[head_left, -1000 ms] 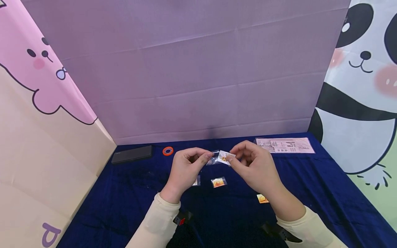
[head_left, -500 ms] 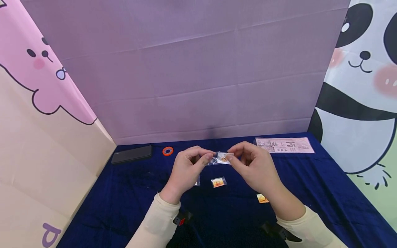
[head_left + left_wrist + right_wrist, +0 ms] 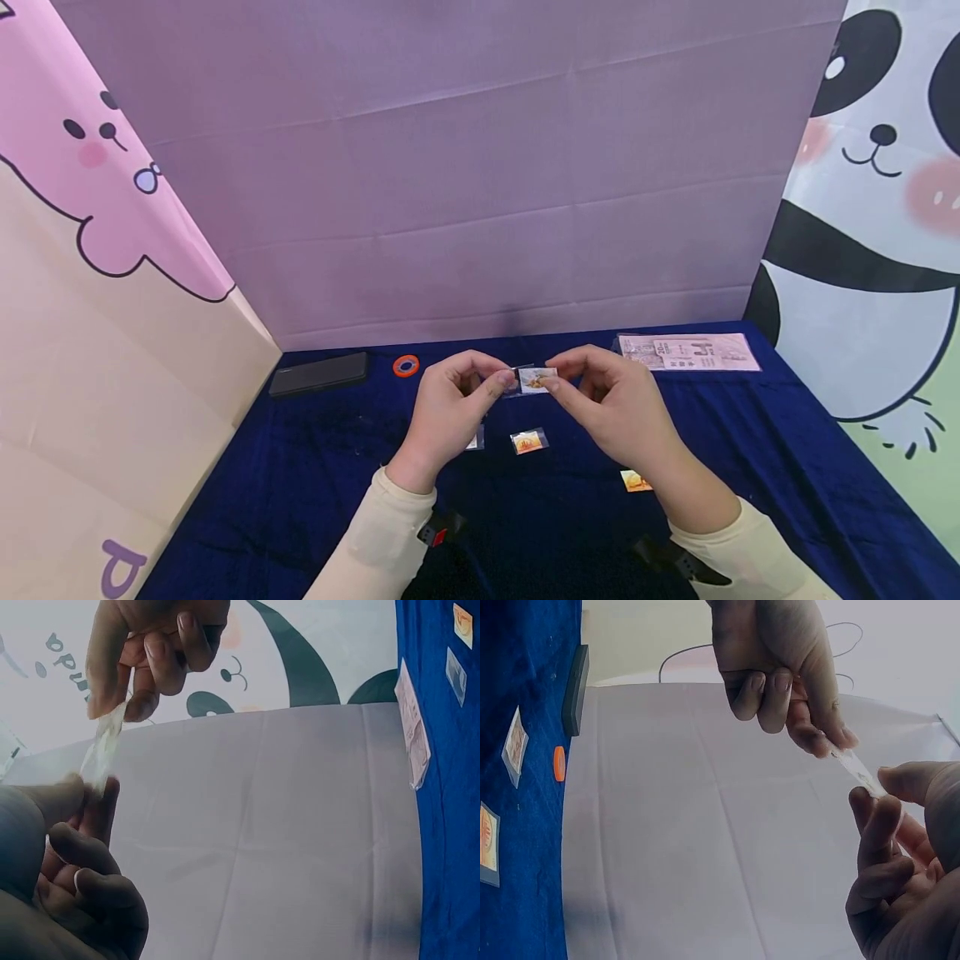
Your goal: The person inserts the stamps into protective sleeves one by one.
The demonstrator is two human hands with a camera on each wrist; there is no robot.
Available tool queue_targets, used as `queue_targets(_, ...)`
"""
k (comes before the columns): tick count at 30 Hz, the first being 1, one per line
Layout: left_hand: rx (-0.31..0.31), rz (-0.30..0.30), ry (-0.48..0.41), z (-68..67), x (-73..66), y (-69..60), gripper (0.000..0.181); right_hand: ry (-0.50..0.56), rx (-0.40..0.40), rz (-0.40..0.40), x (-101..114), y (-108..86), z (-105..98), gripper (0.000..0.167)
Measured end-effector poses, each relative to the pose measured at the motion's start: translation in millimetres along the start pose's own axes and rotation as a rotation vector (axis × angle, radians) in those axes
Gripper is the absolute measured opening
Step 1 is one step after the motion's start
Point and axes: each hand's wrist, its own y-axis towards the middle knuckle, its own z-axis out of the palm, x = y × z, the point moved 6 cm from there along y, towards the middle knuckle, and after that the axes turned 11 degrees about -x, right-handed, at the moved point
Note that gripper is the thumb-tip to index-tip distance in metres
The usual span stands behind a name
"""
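Note:
My left hand (image 3: 457, 404) pinches a small clear plastic sleeve (image 3: 513, 391) between thumb and index finger. Facing it, my right hand (image 3: 618, 404) pinches the right edge of a small white card with a printed picture (image 3: 534, 381). Card and sleeve overlap in the air above the table; how far one sits inside the other cannot be told. From the left wrist, the sleeve and card (image 3: 105, 750) show as one thin, pale strip between both sets of fingertips. Seen from the right wrist, the strip (image 3: 861, 774) slants between the two hands.
On the blue cloth (image 3: 360, 500) lie a sleeved orange card (image 3: 529, 442), another sleeved card (image 3: 477, 439) partly behind my left hand, and an orange card (image 3: 636, 481) by my right forearm. Further back are a black case (image 3: 319, 374), an orange ring (image 3: 406, 366) and pink paper notes (image 3: 690, 352).
The card has turned from tilted to nearly level and shifted slightly left, closer to the left fingertips. My right hand has moved a little left with it; the left hand has stayed nearly in place.

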Motion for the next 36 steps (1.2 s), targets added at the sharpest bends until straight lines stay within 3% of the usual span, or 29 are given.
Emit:
queue_targets(5, -0.016, 0.016, 0.018, -0.9, -1.3, 0.2, 0.012, -0.005, -0.008, 0.033, -2.5, -0.1, -2.5, 0.013)
queue_targets(17, -0.017, 0.044, 0.003, -2.4, -1.8, -0.5, 0.015, -0.051, -0.004, 0.028, -3.6, 0.2, -1.3, 0.011)
queue_targets(28, -0.048, 0.018, 0.015, -4.5, -4.7, -0.6, 0.014, -0.063, 0.037, 0.036, -3.2, -0.3, 0.8, 0.01)
queue_targets(36, -0.052, 0.006, 0.019, -5.9, -5.0, -0.1, 0.014, -0.064, 0.014, 0.053, -3.8, 0.9, -1.6, 0.011)
